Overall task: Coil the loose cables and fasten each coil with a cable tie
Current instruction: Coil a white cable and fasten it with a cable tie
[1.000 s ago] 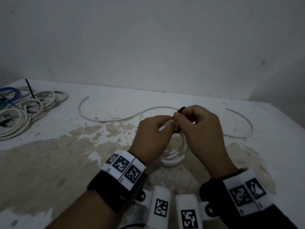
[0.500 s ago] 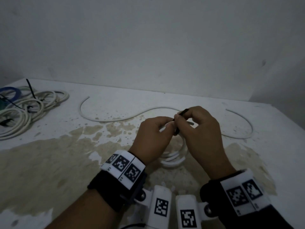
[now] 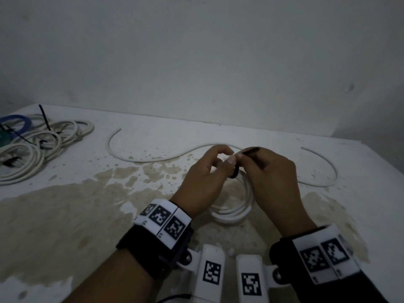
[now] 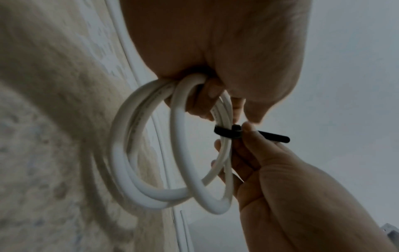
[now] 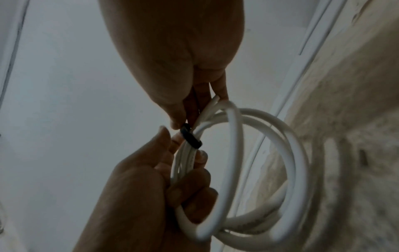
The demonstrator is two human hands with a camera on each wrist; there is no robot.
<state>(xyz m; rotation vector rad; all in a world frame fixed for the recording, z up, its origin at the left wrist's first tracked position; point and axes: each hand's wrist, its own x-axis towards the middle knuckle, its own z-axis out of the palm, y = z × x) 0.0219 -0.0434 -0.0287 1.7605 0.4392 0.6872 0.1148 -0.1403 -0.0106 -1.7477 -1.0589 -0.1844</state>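
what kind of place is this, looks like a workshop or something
Probably a bare utility or work room, not a fitted workshop: a plain white wall, a stained white table, and a pile of tied cable coils at its far left.

both hands meet at mid-bench

your left hand [image 3: 205, 178] reaches forward from the lower left, back of the hand up, fingers curled around the white cable coil [image 4: 172, 170] and gripping its bundled strands; the thumb arches over toward your other hand. your right hand [image 3: 273, 180] comes in from the lower right, knuckles up, thumb and forefinger pinching the free tail of the black cable tie [image 4: 272, 136], while its other fingers curl loosely behind the coil. the fingertips of the two hands nearly touch. both forearms angle inward and are raised off the bench, each wrist wrapped in a black band with white marker blocks.
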